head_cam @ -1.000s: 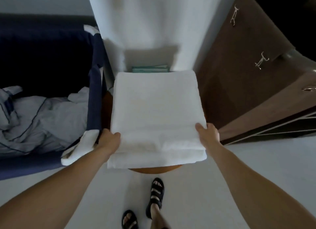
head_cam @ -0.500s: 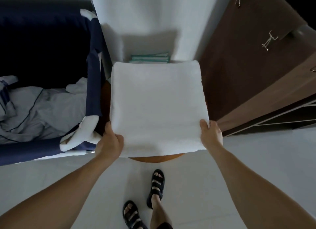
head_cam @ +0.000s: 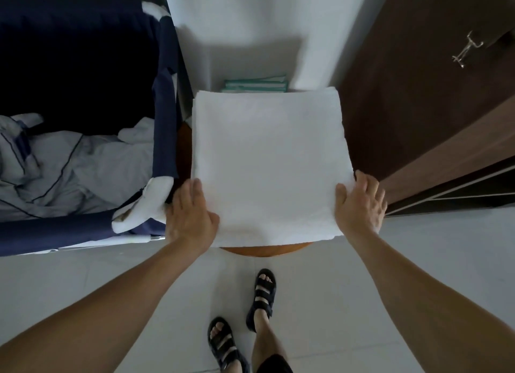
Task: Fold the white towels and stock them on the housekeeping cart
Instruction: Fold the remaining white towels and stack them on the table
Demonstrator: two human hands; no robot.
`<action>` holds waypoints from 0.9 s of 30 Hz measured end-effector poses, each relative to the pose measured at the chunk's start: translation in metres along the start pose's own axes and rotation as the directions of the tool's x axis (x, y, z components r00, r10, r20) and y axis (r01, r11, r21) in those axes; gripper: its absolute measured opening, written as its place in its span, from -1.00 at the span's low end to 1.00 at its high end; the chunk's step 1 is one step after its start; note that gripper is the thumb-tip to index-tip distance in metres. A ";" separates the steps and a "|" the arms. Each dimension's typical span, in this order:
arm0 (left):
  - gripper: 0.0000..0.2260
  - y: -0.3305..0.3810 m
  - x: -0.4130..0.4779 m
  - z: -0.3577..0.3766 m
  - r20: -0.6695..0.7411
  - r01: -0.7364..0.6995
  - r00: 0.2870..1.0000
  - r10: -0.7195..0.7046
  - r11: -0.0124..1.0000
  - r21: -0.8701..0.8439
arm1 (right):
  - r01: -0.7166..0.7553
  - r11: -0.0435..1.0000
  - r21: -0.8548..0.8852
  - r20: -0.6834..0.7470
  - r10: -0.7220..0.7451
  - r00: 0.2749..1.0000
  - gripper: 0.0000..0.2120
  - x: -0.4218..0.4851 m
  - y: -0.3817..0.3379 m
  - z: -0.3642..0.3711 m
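The head view looks straight down on one folded white towel (head_cam: 267, 163), a square block lying on a round wooden desk (head_cam: 264, 250) of which only the near rim and a sliver on the left show. The near edge of the towel shows stacked layers; whether more than one towel lies there I cannot tell.

Two hands are at the near corners. The left hand (head_cam: 189, 214) lies against the near-left corner with its fingers mostly straight along the left edge and its thumb on top. The right hand (head_cam: 361, 205) rests on the near-right corner with its fingers spread and relaxed over the edge and its thumb on the top face. Neither is closed round the cloth.

Left of the desk, touching it, stands one dark blue laundry bag (head_cam: 164, 122) with crumpled pale linen (head_cam: 83, 172) inside. Two white pads (head_cam: 145, 205) sit on its rim corners, one near the left hand and one at the far corner.

Beyond the towel, against the white wall (head_cam: 237, 24), lies one small stack of green-edged cloths (head_cam: 256, 84), partly hidden by the far edge of the towel. To the right is one brown wardrobe (head_cam: 418, 108) with two metal handles (head_cam: 468, 49) in plain sight.

Below, on the pale floor (head_cam: 348, 289), are two feet in black sandals (head_cam: 262, 294), the right one set ahead of the left.
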State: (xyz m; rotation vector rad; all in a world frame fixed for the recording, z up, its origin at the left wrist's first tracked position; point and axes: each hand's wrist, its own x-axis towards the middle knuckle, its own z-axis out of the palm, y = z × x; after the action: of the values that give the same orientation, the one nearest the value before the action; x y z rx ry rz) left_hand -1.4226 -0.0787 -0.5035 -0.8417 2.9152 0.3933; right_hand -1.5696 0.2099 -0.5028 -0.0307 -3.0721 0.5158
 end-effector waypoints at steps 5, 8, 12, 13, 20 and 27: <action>-0.30 0.027 0.024 0.008 0.051 -0.398 0.917 0.394 0.911 0.109 | 0.351 0.904 -0.243 0.248 -0.292 0.924 -0.30 -0.010 -0.032 0.009; -0.24 0.017 0.031 0.032 0.136 -0.366 0.927 0.350 0.922 0.124 | 0.332 0.901 -0.281 0.332 -0.233 0.914 -0.28 -0.011 -0.024 0.027; -0.23 0.011 0.032 0.057 0.104 -0.346 0.937 0.334 0.928 0.136 | 0.334 0.898 -0.286 0.317 -0.241 0.918 -0.29 -0.012 -0.015 0.047; -0.23 0.012 0.035 0.059 0.097 -0.346 0.937 0.335 0.929 0.135 | 0.330 0.901 -0.281 0.317 -0.237 0.918 -0.29 -0.011 -0.016 0.049; -0.22 0.017 0.032 0.043 0.202 -0.347 0.926 0.318 0.929 0.129 | 0.343 0.898 -0.276 0.392 -0.221 0.893 -0.26 -0.010 -0.020 0.034; -0.33 0.043 0.073 -0.039 0.081 -0.368 0.929 0.362 0.926 0.079 | 0.415 0.902 -0.120 0.334 -0.357 0.872 -0.25 0.006 -0.065 -0.002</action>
State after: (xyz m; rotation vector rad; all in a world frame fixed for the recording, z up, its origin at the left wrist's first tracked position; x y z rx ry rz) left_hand -1.5074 -0.0919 -0.4671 -0.2616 2.9959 0.2972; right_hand -1.5768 0.1493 -0.4792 0.7162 -3.2710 0.2206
